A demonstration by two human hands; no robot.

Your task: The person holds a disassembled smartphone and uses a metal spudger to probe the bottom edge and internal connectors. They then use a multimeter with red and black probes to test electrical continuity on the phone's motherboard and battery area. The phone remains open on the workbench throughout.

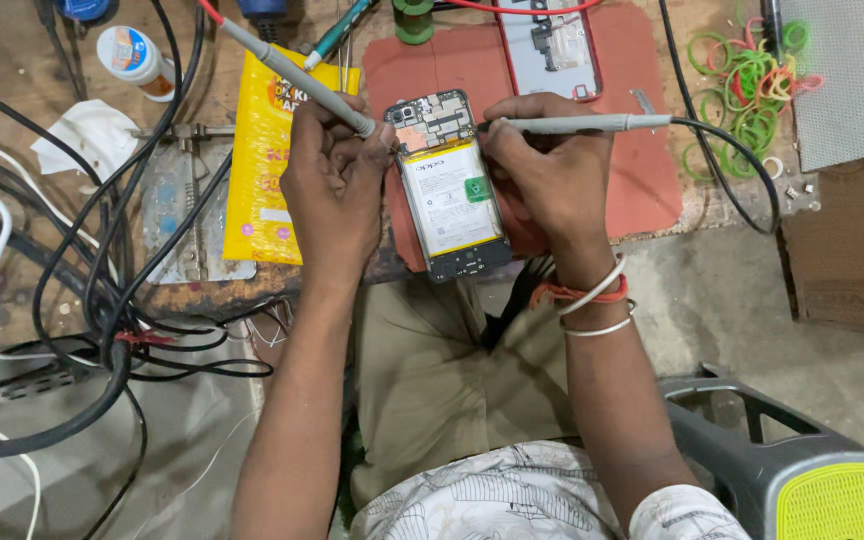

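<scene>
An opened phone (pixel 449 190) with its back cover off lies on a red mat (pixel 642 150), showing a white battery and the circuit board at its top end. My left hand (pixel 332 190) grips a grey test probe (pixel 297 75) with a red lead, its tip against the phone's upper left corner. My right hand (pixel 542 170) grips a second grey probe (pixel 577 123) with a black lead, its tip pointing at the board from the right.
A yellow packet (pixel 262 170) lies left of the phone. Black and white cables (pixel 102 300) tangle at the left. Coloured rubber bands (pixel 752 80) sit at the right, a removed phone back cover (pixel 550 45) above, a grey stool (pixel 802 460) below.
</scene>
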